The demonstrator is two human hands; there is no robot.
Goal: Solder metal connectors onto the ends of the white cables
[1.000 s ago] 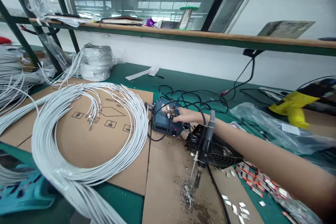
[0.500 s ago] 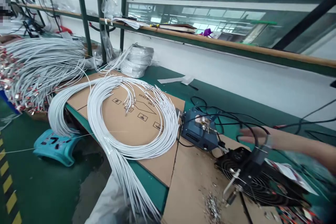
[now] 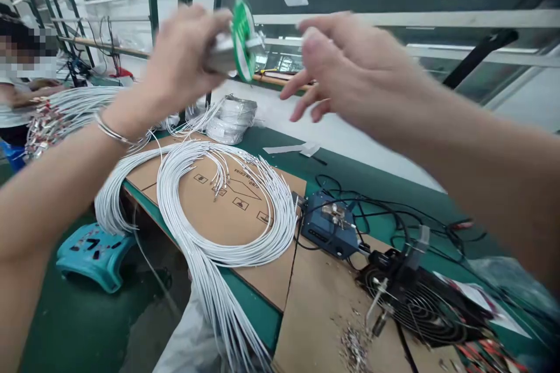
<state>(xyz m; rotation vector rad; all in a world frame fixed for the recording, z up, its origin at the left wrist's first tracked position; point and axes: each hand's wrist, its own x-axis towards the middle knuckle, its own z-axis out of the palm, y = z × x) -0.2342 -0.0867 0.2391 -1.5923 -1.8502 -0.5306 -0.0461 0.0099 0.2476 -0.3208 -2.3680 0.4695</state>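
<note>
My left hand (image 3: 186, 49) is raised above the bench, wrapped round a blurred spool (image 3: 242, 41) with a green-and-white flange and a silvery grey body, like a solder wire reel. To its right my right hand (image 3: 350, 70) hangs in the air with fingers spread, holding nothing and apart from the spool. Below them a large coiled bundle of white cables (image 3: 170, 198) lies on a cardboard sheet (image 3: 219, 215), its tail hanging over the front edge. A blue box-shaped device (image 3: 328, 224) with a metal fixture on top sits right of the coil.
A black fan (image 3: 420, 309) and a clamp stand at the bench's right, near scattered clippings (image 3: 354, 347). Black cords (image 3: 385, 204) run behind. A wrapped cable coil (image 3: 231, 119) stands at the back. A turquoise stool (image 3: 94, 256) is on the floor. Another person (image 3: 21, 81) works at far left.
My left hand has come into view, raised with the spool. The right hand has risen from over the cords at the right toward it. The view has tilted upward, and another person now shows.
</note>
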